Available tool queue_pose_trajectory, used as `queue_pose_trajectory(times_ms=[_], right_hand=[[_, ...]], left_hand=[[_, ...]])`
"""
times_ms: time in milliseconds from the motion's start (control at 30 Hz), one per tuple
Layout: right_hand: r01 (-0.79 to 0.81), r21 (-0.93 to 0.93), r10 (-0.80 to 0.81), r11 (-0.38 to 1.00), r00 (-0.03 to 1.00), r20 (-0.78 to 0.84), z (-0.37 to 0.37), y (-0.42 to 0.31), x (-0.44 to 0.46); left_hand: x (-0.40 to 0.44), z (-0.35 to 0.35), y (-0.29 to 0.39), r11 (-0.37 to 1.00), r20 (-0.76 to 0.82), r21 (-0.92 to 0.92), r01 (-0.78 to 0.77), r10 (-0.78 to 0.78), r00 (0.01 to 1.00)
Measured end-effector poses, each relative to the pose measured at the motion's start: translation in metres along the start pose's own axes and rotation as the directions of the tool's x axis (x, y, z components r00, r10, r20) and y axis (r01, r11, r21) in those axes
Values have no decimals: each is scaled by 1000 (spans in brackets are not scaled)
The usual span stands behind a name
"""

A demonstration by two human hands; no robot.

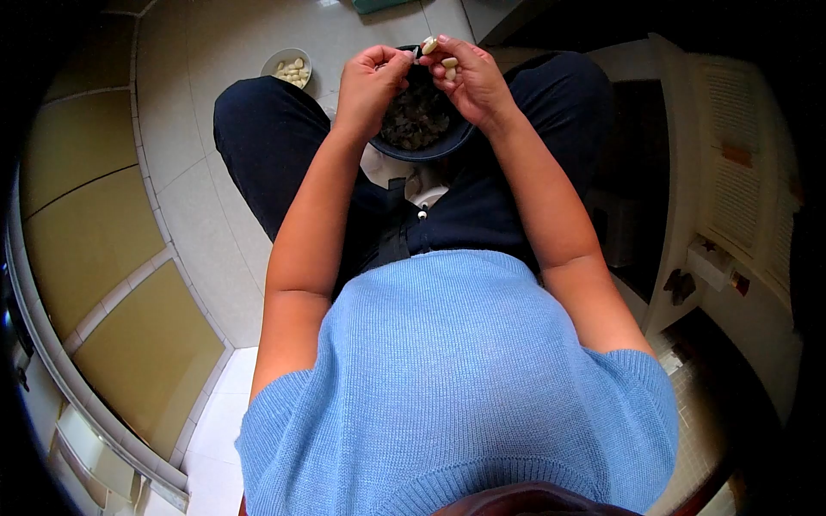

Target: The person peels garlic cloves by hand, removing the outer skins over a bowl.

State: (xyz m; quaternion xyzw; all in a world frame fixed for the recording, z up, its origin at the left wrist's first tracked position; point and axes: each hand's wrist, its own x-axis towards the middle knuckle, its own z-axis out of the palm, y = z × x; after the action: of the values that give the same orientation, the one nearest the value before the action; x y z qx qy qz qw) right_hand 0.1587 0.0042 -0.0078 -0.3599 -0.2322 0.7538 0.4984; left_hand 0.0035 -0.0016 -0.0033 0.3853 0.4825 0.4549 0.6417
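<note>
Closest to the camera, at 6 o'clock, a dark lump [542, 500] is cut off by the bottom edge, so I can't tell what it is. Just past it, my blue knit top [456, 378] fills the middle and hides most of my lap. Up at 12 o'clock, my two hands are close together over a dark bowl [430, 158] between my knees.

My right hand [475, 82] is curled around some pale cloves [450, 64] that look like garlic. One is up at the fingertips and more sit lower down. My fingers hide part of them, so I can't count them all. My left hand [366, 90] is pinched narrow on a tiny bit [416, 53], too small to name.

The bowl holds dark scraps [413, 120]. They are too dim to make out, and my hands cover the bowl's far side.

At 11 o'clock, past my left knee, a small white bowl [266, 72] sits on the pale floor [185, 120] with more cloves in it. A green thing [379, 4] at 12 o'clock is cut off by the top edge. Over at 2 o'clock, it's mostly too dark to see.
</note>
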Motion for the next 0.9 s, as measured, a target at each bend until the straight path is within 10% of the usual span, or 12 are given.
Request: queue_pose_trajectory(times_ms=[900], right_hand=[[142,-350,-131,926,990,54,-1,8,0]], left_hand=[[0,-3,3,946,-21,253,-205,217,976]])
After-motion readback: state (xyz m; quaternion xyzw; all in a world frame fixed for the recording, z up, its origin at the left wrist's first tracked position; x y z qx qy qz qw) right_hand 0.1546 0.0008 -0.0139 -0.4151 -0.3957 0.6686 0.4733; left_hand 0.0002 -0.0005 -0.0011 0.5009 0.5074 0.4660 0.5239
